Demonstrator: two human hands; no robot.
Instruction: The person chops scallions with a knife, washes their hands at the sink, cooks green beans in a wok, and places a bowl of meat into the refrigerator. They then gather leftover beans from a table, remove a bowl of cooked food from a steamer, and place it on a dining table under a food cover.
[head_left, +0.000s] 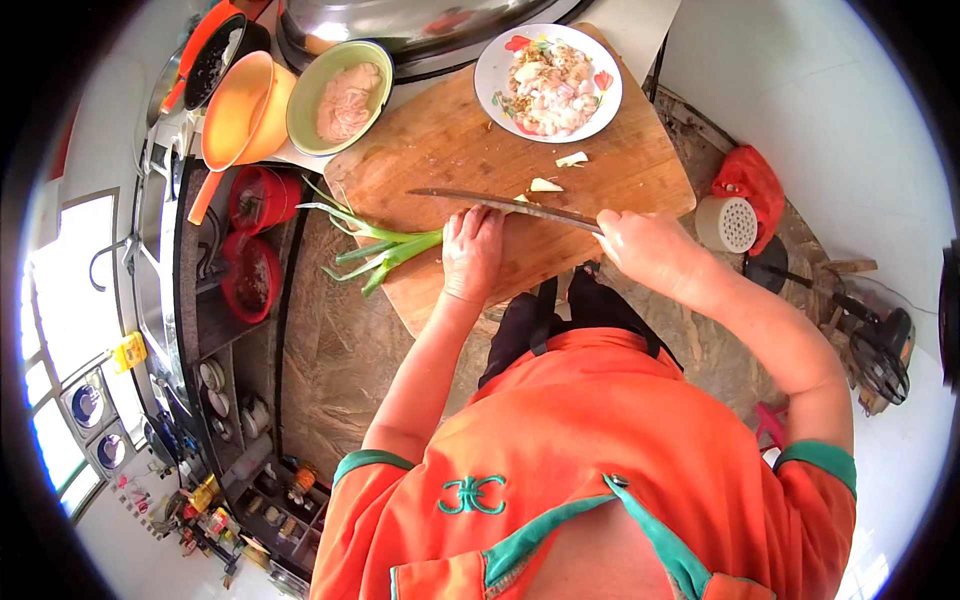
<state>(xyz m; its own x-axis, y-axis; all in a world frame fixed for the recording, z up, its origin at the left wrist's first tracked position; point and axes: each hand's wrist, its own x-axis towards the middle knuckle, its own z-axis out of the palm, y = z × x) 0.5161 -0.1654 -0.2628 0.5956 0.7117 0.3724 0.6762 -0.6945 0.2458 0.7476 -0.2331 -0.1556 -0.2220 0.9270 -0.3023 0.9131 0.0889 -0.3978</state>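
My left hand [473,253] is closed over a green onion [400,252], pressing it to the wooden cutting board [420,165]. The leaves fan out past the board's left edge, while my fingers cover part of the stalk. In my right hand [648,250] is the handle of a kitchen knife [510,203]. Its long blade points left across the board, just beyond my left fingertips. Two pale cut pieces, one nearer [546,185] and one farther piece [572,160], lie past the blade. A floral plate [490,88] of pale chopped food stands at the board's far end.
Left of the board are a green bowl [302,105] with pale pink meat and an orange strainer [236,120]. A large metal lid [400,35] sits behind. Red baskets [250,275] occupy the lower shelf. A fan [880,355] and a red bag [748,190] are at right.
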